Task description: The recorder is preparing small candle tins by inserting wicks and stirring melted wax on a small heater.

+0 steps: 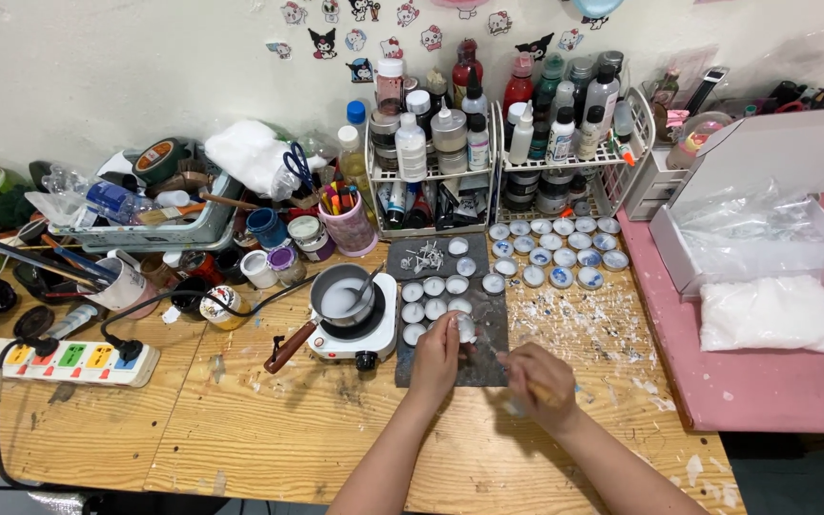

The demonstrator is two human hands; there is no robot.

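Two bare hands work close together over a dark mat [482, 367] on the wooden table [269, 420]. The left hand [438, 355] has its fingertips pinched around a small round tealight cup [466, 329], holding it just above the mat's middle. The right hand [538, 380] is curled shut around a thin stick-like tool [547, 393], of which only a short yellowish part shows under the fingers; what kind of tool it is cannot be told. Its knuckles lie just beside the mat's right edge.

On the mat above the left hand lie more tealight cups filled with white wax [434, 298] in loose rows, and a small heap of metal wick holders [423, 256] near the top. Just left of the mat stands a small white electric hotplate [360, 339] bearing a little saucepan [342, 296] of pale melted wax, its brown handle pointing down-left. To the upper right, a cluster of empty tealight tins [555, 250] sits on the wax-spattered tabletop. Behind stand two wire racks of bottles [507, 124]. On the pink surface at right lie a bag of white wax flakes [767, 313] and an open white box [765, 205]. A power strip [73, 362] lies far left.
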